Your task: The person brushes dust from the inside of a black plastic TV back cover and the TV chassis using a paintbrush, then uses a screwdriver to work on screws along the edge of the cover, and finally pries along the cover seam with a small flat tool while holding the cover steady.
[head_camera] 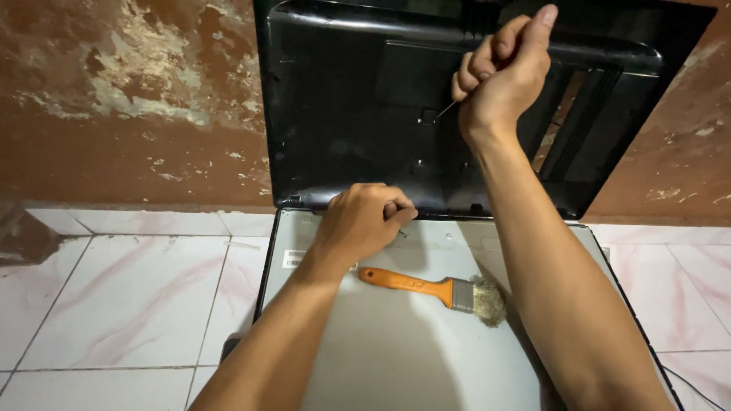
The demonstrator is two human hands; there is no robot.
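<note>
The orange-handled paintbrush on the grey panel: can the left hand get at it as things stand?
Probably yes. The paintbrush lies in the open on the grey panel, just beside the left hand, with nothing lying between them.

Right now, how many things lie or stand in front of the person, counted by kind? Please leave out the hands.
Paintbrush, orange handle: 1
Grey flat panel lying on the floor: 1
Black back cover leaning on the wall: 1
Thin metal tool in the right hand: 1
Total: 4
The left hand rests closed on the panel's far edge; whether it holds anything cannot be told.
</note>
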